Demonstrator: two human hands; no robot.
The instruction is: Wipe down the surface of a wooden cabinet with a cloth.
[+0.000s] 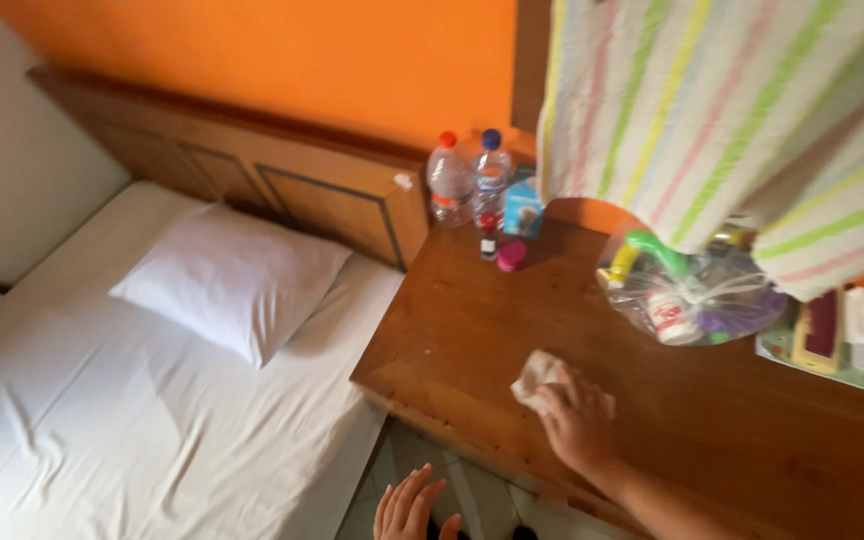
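Orange-walled bedroom | bed with pillow at left | my left hand hangs released below desk edge | two bottles look near-empty, at desk back | my right hand presses cloth on front edge; wiping seems midway | clear bag holds small bottles, far side unwiped.

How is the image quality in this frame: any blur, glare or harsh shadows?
Head view: soft motion blur overall, strongest on the right hand pressing a cloth on the wooden table; mild glare on the clear plastic bag; the striped towel is close and unsharp; warm, even light, soft shadow beside the pillow.
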